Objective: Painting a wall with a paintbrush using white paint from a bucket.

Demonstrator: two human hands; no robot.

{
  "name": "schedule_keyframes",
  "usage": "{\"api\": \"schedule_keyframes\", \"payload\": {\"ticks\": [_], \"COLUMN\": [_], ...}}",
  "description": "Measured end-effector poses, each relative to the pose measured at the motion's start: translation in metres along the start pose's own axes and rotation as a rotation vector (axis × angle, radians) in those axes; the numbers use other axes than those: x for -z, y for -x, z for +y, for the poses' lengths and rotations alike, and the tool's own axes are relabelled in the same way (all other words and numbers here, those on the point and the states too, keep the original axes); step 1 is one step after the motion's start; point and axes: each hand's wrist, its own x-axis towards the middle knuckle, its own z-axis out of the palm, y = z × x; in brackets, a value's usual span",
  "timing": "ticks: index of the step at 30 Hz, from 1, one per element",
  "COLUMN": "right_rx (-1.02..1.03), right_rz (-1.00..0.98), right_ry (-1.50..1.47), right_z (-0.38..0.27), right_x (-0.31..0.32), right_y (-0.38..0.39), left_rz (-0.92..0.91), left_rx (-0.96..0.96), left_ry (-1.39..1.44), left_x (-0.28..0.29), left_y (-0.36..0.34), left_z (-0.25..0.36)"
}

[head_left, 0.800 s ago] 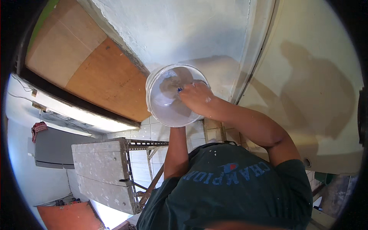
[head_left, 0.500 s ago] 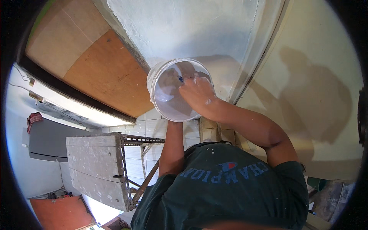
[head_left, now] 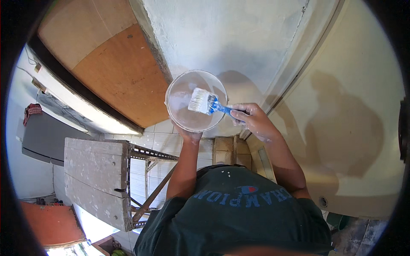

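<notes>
My right hand grips the blue handle of a flat paintbrush. White paint coats its bristles, which point left over the mouth of a round white bucket. White smears mark my right fingers and wrist. Below the bucket's near side, my left hand holds it up, most of its fingers hidden behind it. The bucket is tilted so that its inside faces me, with whitish paint on the walls.
A pale, patchy wall rises ahead, beside a brown wood panel. On the left stands a paint-spotted wooden platform on a metal frame. A cream door is at the right. White tiles cover the floor.
My right hand has come out of the bucket and moved right, bringing the paintbrush into full sight above the opening. The bucket now faces me more squarely.
</notes>
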Motion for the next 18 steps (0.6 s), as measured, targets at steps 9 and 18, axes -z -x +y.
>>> {"api": "schedule_keyframes", "payload": {"ticks": [9,18], "right_rx": [-0.003,0.029], "right_rz": [-0.078,0.232], "right_ry": [-0.498,-0.371], "right_z": [0.052,0.111], "right_x": [0.004,0.069], "right_y": [0.014,0.010], "left_rz": [-0.089,0.031], "left_rx": [0.029,-0.090], "left_ry": [0.152,-0.328], "left_x": [0.059,0.063], "left_y": [0.010,0.026], "left_z": [0.003,0.018]}}
